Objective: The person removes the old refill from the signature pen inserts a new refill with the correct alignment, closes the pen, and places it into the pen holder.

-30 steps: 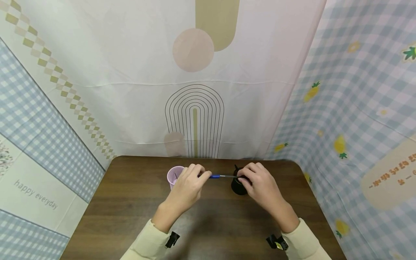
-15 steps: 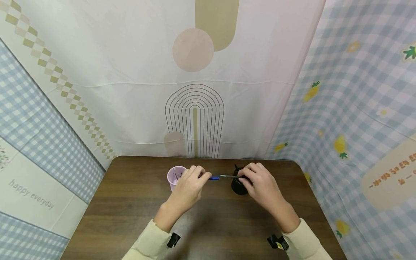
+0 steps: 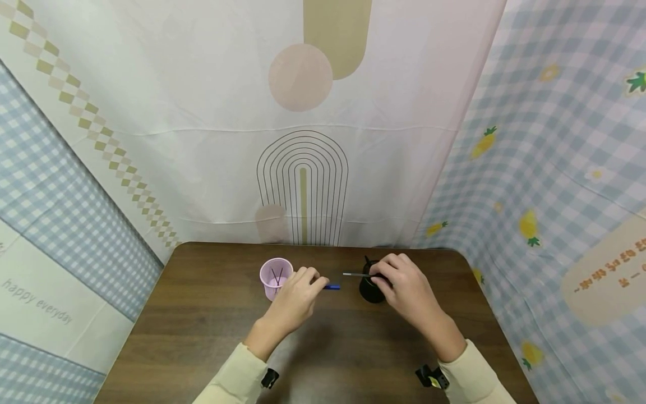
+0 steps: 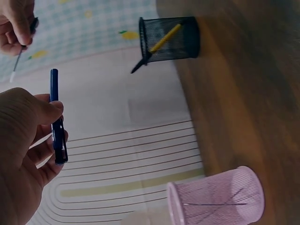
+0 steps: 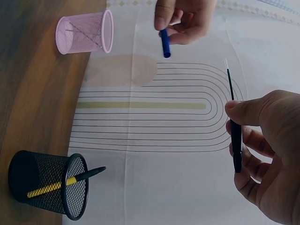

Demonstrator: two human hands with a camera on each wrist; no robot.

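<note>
My left hand [image 3: 296, 293] pinches a blue pen barrel [image 4: 55, 86] with a clip between thumb and fingers; in the right wrist view its free end looks hollow. Across from it, my right hand [image 3: 405, 285] grips the black front part [image 5: 236, 145] of a pen, from which a thin refill [image 5: 230, 79] with a clear end sticks out. A gap separates the barrel from the refill. Behind my right hand stands a black mesh pen holder [image 5: 51, 168] with a yellow and black pen [image 5: 70, 181] leaning in it. Left of my left hand is a pink mesh pen holder [image 3: 265, 277].
Thin dark sticks [image 5: 84, 32] cross inside the pink holder. Both holders stand upright near the back of the brown wooden table [image 3: 212, 314]. A white patterned cloth [image 3: 217, 185] hangs behind the table, and a blue checked cloth [image 3: 454, 207] hangs on the right.
The blue barrel has come off the refill. My left hand has moved slightly right and towards me with it, uncovering more of the pink holder. The right hand has hardly moved.
</note>
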